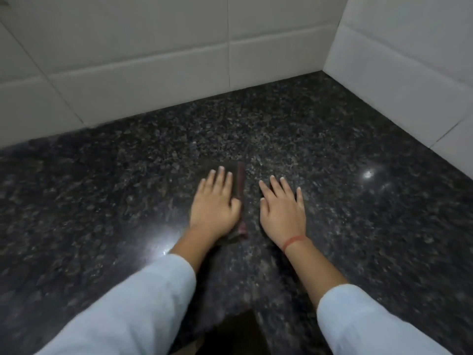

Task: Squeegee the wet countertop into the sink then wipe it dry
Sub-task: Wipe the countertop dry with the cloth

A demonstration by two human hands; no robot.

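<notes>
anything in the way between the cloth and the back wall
Nothing visible does. The left hand presses the cloth flat, with only bare granite countertop up to the tiled wall. The right hand rests beside it, not ahead.

Both hands lie flat on the counter (102,175), left hand (214,203) on top of a folded cloth (239,185), right hand (282,208) just beside it, tiled walls (153,60) behind and right.
</notes>
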